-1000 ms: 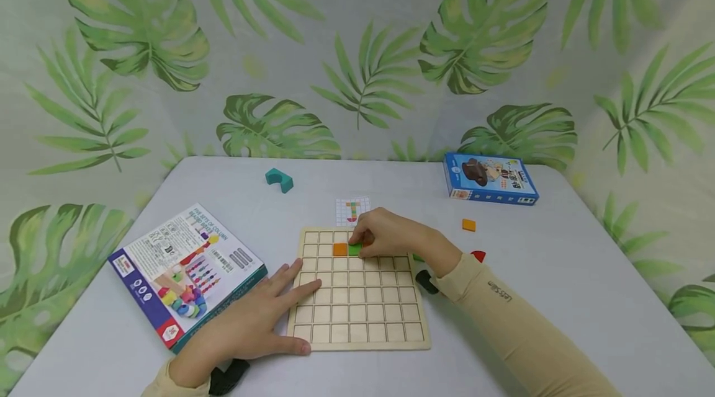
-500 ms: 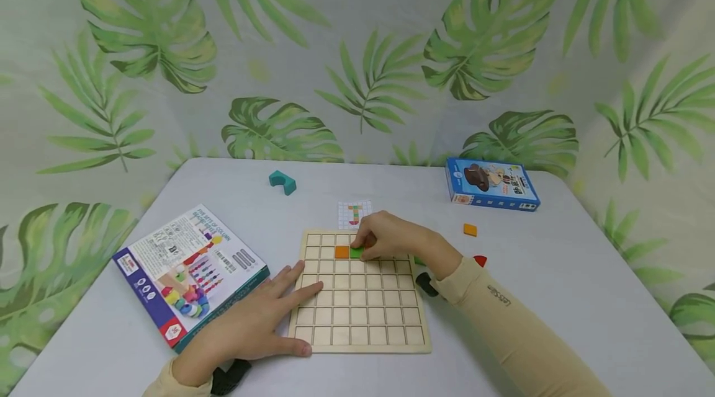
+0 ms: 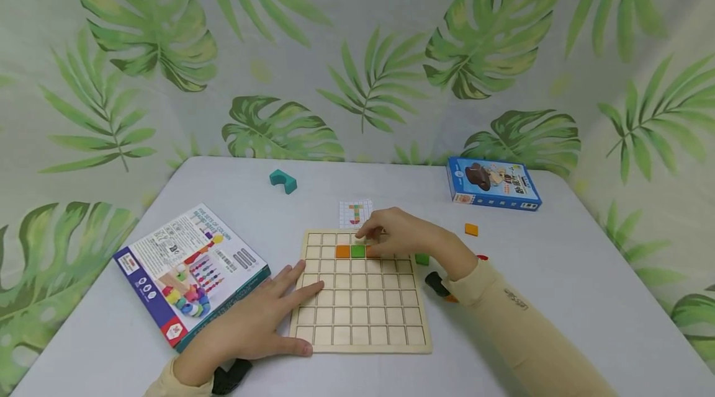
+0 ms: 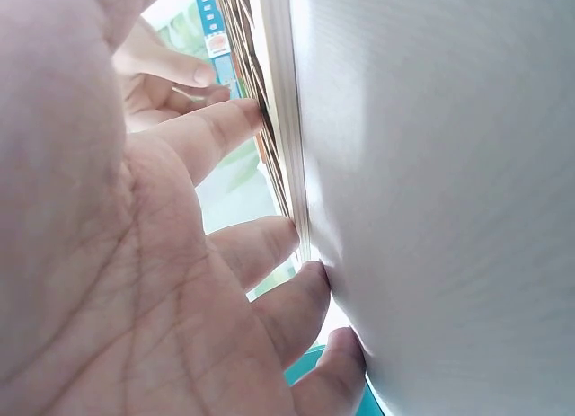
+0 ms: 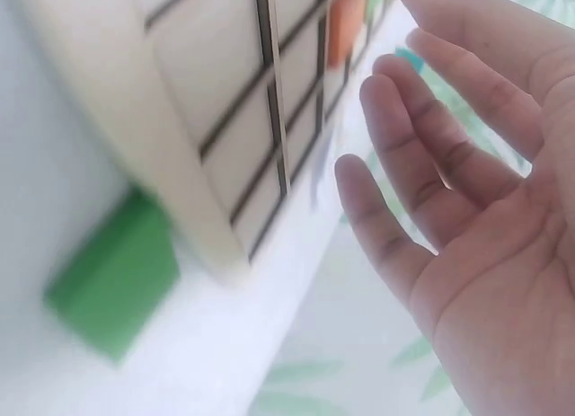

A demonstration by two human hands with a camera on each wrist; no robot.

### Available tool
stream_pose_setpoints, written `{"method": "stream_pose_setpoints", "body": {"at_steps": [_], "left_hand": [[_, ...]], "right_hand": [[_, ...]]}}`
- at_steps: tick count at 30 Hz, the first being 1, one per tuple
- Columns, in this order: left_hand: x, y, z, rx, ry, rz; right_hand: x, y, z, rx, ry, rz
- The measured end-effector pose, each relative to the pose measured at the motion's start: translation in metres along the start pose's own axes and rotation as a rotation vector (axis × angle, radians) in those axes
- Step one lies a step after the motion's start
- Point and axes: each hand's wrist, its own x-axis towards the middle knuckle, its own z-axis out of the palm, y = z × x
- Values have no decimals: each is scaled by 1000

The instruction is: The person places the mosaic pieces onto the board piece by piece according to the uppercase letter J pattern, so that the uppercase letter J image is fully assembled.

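My left hand [image 3: 251, 329] rests spread at the left edge of a wooden grid board [image 3: 363, 304]. Its thumb lies at the board's near left corner, and the index finger reaches over the grid. Above the upper rows, my right hand [image 3: 404, 234] hovers with loosely bent fingers and nothing between them in the right wrist view. One row of the grid holds an orange tile [image 3: 343, 252], a green tile [image 3: 358, 252] beside it, and another orange tile [image 3: 370, 252], partly hidden by the right hand. A pattern card [image 3: 350, 212] lies just behind the board.
Right of the board lie a green tile [image 3: 422, 259], an orange tile [image 3: 472, 229] and a red piece [image 3: 483, 257], mostly covered by the sleeve. A white-and-purple box [image 3: 190, 273] is at left, a blue box [image 3: 494, 183] at back right, a teal arch block [image 3: 283, 181] at back left.
My right hand has let go of the green tile and shifted slightly right, its fingers opening. The green tile now shows fully between the orange ones. The left hand stays put.
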Motion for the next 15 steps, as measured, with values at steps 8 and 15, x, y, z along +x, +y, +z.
{"method": "stream_pose_setpoints", "body": {"at_steps": [8,15], "left_hand": [[0,0,0,-5,8,9],[0,1,-1,-1,6,3]], "right_hand": [[-27,19,-22,-23,43,63],[-58,56,-40,-46,127,166]]}}
